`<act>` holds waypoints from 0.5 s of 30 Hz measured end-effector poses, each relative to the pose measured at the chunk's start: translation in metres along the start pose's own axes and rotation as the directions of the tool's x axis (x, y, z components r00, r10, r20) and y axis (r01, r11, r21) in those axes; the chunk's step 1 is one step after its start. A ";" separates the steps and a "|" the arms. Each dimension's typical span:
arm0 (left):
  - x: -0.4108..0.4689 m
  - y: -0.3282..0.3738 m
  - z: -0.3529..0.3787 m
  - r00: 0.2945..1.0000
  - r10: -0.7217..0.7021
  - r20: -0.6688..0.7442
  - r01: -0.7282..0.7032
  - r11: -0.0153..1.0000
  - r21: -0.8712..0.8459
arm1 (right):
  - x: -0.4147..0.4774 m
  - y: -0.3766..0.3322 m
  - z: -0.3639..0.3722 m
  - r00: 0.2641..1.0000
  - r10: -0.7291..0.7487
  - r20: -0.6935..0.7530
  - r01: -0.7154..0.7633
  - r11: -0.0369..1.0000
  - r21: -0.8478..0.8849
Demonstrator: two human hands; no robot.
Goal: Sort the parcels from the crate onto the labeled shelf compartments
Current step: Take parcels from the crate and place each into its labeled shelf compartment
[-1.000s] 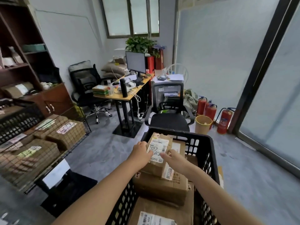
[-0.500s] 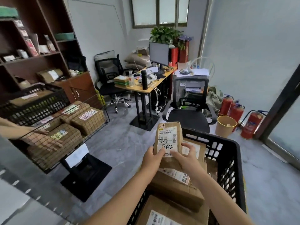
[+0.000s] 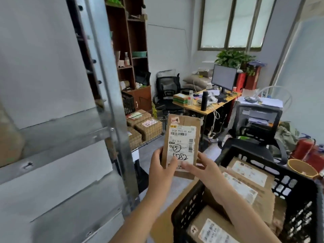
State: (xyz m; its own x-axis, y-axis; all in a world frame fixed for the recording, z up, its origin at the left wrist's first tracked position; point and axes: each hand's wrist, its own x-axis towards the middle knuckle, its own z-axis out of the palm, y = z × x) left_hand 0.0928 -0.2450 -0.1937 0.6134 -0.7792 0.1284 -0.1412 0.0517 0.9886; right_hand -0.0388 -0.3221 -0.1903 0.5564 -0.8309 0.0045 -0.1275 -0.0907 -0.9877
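Note:
I hold a small brown cardboard parcel (image 3: pixel 182 137) upright in front of me, its white shipping label with handwritten marks facing me. My left hand (image 3: pixel 162 168) grips its lower left edge, thumb on the label. My right hand (image 3: pixel 201 166) holds the lower right corner, fingers across the bottom of the label. The parcel is above the near left corner of the black plastic crate (image 3: pixel 298 195), which holds several more brown parcels (image 3: pixel 245 183). A grey metal shelf unit (image 3: pixel 112 102) stands close on my left.
A wire basket with several labelled parcels (image 3: pixel 149 125) sits behind the shelf post. A dark wooden bookcase (image 3: pixel 133 50) stands further back. A desk with a monitor (image 3: pixel 224 78), two black office chairs, a yellow bin (image 3: pixel 301 168) and red fire extinguishers (image 3: pixel 305 148) fill the right side.
Both hands have lifted the parcel out of the crate and raised it. My view has swung left, so the metal shelf unit now fills the left side.

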 end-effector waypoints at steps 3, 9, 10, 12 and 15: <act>-0.033 0.008 -0.062 0.993 0.064 -0.102 -0.061 0.998 0.028 | -0.024 -0.018 0.057 0.992 -0.070 0.102 0.071 0.997 -0.006; -0.095 0.029 -0.165 0.950 0.176 -0.257 -0.159 0.984 0.083 | -0.071 -0.056 0.147 0.966 -0.145 0.215 0.148 0.989 0.000; -0.104 0.033 -0.181 0.943 0.188 -0.275 -0.171 0.982 0.084 | -0.077 -0.063 0.160 0.961 -0.153 0.229 0.158 0.987 0.000; -0.118 0.041 -0.207 0.928 0.220 -0.299 -0.198 0.975 0.103 | -0.085 -0.076 0.180 0.955 -0.181 0.234 0.184 0.983 0.008; -0.131 0.053 -0.238 0.918 0.238 -0.318 -0.208 0.970 0.125 | -0.090 -0.092 0.206 0.954 -0.199 0.223 0.180 0.978 0.105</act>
State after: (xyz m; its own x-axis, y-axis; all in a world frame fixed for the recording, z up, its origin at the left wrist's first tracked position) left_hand 0.1901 0.0088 -0.1398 0.7767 -0.5040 0.3777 -0.3617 0.1339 0.9226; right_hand 0.0918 -0.1260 -0.1320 0.7397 -0.6521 0.1661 0.0614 -0.1804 -0.9817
